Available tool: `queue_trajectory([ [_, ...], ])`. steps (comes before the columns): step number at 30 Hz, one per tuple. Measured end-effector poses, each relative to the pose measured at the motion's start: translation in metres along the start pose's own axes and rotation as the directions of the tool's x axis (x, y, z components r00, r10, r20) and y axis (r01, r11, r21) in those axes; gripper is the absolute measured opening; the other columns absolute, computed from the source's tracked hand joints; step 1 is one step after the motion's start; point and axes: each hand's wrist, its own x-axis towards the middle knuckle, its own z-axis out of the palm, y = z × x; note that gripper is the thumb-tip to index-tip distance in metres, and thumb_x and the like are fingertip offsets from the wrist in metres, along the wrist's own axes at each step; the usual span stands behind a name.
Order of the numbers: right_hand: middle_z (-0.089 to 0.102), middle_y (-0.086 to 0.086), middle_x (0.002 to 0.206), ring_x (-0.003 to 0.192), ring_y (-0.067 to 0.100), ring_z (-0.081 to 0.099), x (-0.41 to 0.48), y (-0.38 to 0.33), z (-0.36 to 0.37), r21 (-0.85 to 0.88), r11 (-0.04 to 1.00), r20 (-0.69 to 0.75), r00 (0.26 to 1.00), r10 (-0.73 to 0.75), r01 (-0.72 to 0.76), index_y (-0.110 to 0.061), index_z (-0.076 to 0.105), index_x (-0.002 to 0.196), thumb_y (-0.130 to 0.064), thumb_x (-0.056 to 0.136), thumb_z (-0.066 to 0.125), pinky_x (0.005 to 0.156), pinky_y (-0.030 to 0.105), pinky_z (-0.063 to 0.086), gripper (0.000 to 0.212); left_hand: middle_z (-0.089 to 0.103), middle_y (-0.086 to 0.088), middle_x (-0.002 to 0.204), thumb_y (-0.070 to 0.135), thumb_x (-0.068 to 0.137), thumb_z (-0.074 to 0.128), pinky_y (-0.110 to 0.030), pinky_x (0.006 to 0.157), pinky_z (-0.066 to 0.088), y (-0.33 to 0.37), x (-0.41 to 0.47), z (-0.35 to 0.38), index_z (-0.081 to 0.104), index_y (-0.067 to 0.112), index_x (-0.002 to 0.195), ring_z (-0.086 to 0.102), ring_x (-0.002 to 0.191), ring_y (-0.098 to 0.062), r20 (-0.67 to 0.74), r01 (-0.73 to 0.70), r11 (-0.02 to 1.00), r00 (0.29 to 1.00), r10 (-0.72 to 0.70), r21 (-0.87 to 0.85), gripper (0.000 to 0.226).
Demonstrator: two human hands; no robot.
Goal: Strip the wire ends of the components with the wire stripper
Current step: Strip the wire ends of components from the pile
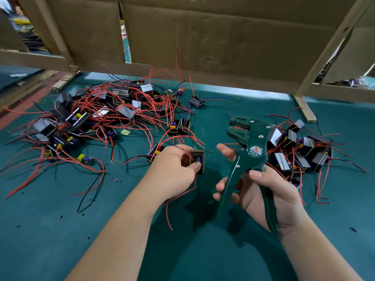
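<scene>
- One wire stripper [250, 153], dark green, standing upright right of centre in the frame, head up, handles spread apart.
- Right hand [261, 197] has its grip wrapped around the stripper's handles: thumb over the front, fingers curled behind.
- Left hand [174, 171] has a narrow pinch grip on one component [197, 161], a small dark block with a blue part on its face, held just left of the stripper and not touching it. Red wires [168, 211] trail from under that hand down toward the lower middle.
- Two piles of components: the big pile [97, 116] on the left and upper-middle, too tangled in red and black leads to count, and a smaller pile [300, 149] on the right, roughly ten blocks showing.
- One stray block [196, 102] sits alone at upper middle.
- The green tabletop [60, 230] is open across the whole lower part of the frame and in the gap between the piles.
- Far edge is closed off by a cardboard wall [203, 33] on wooden slats.
- Round label on the stripper's pivot reads "W01A"; the smaller print can't be made out.
</scene>
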Motion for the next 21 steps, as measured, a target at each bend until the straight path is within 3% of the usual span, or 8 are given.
queue_trajectory([
  [2,0.060,0.018,0.124,0.078,0.038,0.065,-0.0001,-0.0004,-0.0004,0.001,1.000,-0.010,1.000,-0.007,0.007,0.000,0.060,0.125,-0.019,0.060,0.083,0.073,0.053,0.054,0.072,0.071,-0.003,0.096,0.017,0.089,0.064,-0.039,0.090,0.051,-0.0003,0.0005,0.0009,0.067,0.018,0.102,0.065,0.095,-0.026,0.038,0.003,0.997,0.999,0.000,-0.073,0.013],
  [5,0.058,0.016,0.132,0.078,0.037,0.065,-0.0009,-0.0013,-0.0007,0.002,1.000,-0.035,0.999,-0.030,0.030,-0.004,0.065,0.121,-0.014,0.069,0.063,0.072,0.053,0.054,0.052,0.070,-0.008,0.103,0.014,0.093,0.060,-0.045,0.094,0.049,0.0007,-0.0002,0.0014,0.065,0.020,0.111,0.064,0.099,-0.027,0.091,0.008,0.979,0.996,0.011,-0.204,0.020],
  [8,0.062,0.017,0.124,0.077,0.037,0.066,-0.0007,-0.0030,-0.0023,0.020,0.999,-0.047,0.998,-0.031,0.032,-0.005,0.066,0.119,-0.014,0.069,0.064,0.071,0.052,0.055,0.051,0.069,-0.013,0.107,0.017,0.095,0.057,-0.044,0.087,0.051,0.0023,-0.0009,0.0007,0.065,0.024,0.109,0.063,0.095,-0.030,0.121,-0.016,0.954,0.991,0.055,-0.300,0.017],
  [11,0.066,0.017,0.112,0.076,0.037,0.066,-0.0003,-0.0037,-0.0034,0.036,0.999,-0.061,0.998,-0.024,0.026,-0.004,0.066,0.119,-0.011,0.071,0.058,0.070,0.051,0.056,0.049,0.068,-0.022,0.102,0.023,0.097,0.056,-0.051,0.090,0.050,0.0037,-0.0027,0.0000,0.058,0.038,0.113,0.064,0.097,-0.039,0.079,-0.024,0.927,0.995,0.058,-0.374,0.022],
  [14,0.065,0.017,0.119,0.075,0.037,0.066,-0.0001,-0.0038,-0.0028,0.045,0.999,-0.060,0.998,-0.026,0.029,-0.003,0.067,0.117,-0.007,0.068,0.054,0.070,0.052,0.056,0.050,0.069,-0.026,0.093,0.019,0.096,0.056,-0.053,0.087,0.052,0.0043,-0.0024,-0.0009,0.055,0.039,0.108,0.067,0.090,-0.040,0.010,-0.060,0.903,0.997,0.071,-0.425,0.023],
  [18,0.065,0.017,0.119,0.074,0.037,0.066,-0.0001,-0.0038,-0.0016,0.037,0.999,-0.066,0.997,-0.031,0.033,-0.004,0.069,0.114,-0.016,0.067,0.057,0.070,0.052,0.056,0.049,0.073,-0.009,0.088,0.012,0.096,0.056,-0.029,0.077,0.055,0.0028,-0.0008,-0.0044,0.065,0.023,0.099,0.068,0.078,-0.016,-0.029,-0.119,0.914,0.993,0.118,-0.387,0.015],
  [21,0.066,0.018,0.112,0.074,0.037,0.065,-0.0001,-0.0039,-0.0016,0.024,0.999,-0.059,0.998,-0.033,0.035,-0.006,0.069,0.114,-0.016,0.067,0.058,0.070,0.052,0.056,0.050,0.072,-0.007,0.097,0.009,0.097,0.053,-0.041,0.089,0.053,0.0028,-0.0010,-0.0074,0.068,0.027,0.097,0.066,0.092,-0.028,0.008,-0.160,0.945,0.986,0.169,-0.284,0.024],
])
